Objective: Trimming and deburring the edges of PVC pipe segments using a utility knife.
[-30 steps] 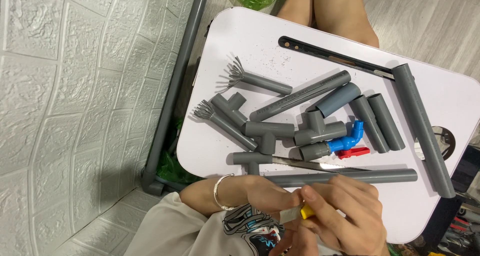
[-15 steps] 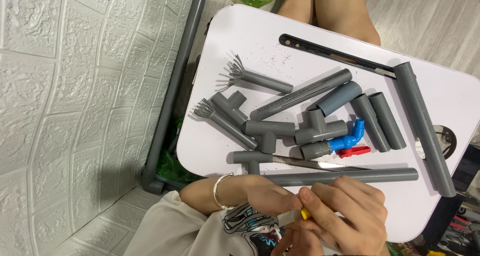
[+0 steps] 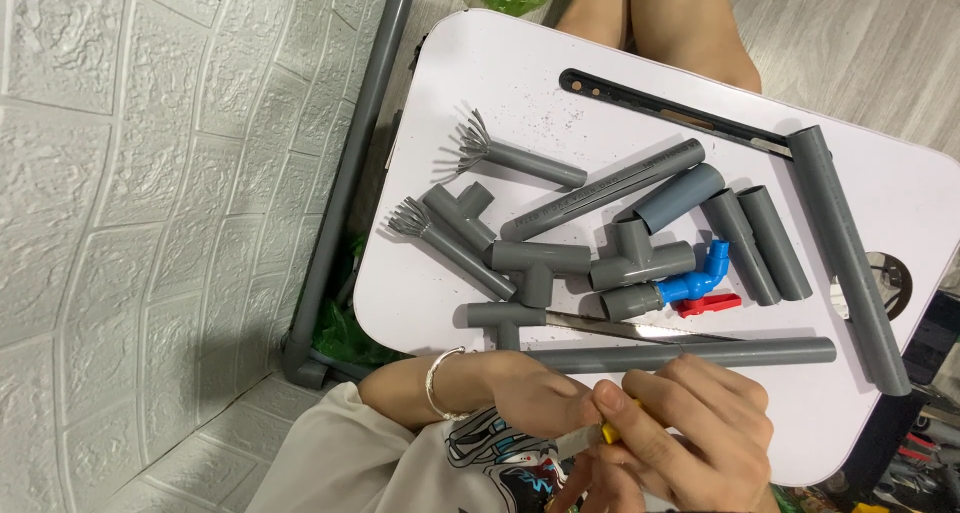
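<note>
While both hands are bunched together at the lower centre of the frame, only a sliver of what they hold is seen: a small yellow-and-silver tool (image 3: 598,435), mostly covered by fingers, whose kind cannot be made out. The left hand (image 3: 535,393), with a silver bracelet (image 3: 440,381) at the wrist, is curled over the tool's silvery end, fingers narrow and closed on it. The right hand (image 3: 690,433) is wrapped around the yellow part, its fingers folded tight; its lower edge is cut off by the frame.

Just above the hands, a long grey pipe (image 3: 680,354) is laid across the white table (image 3: 480,63), and a saw blade (image 3: 630,328) is partly tucked between it and a tee fitting (image 3: 505,318). Further up, more grey fittings and short pipes are heaped, some overlapping so that their ends are hidden. A blue valve (image 3: 700,278) with a red handle (image 3: 708,304) is seen at centre right. Two pipes with slit, splayed ends (image 3: 470,143) lie at upper left of the heap. A black bar (image 3: 670,108) is set along the upper edge, and a thick pipe (image 3: 848,258) runs down the right side. A round object at the right is half hidden behind that pipe.
</note>
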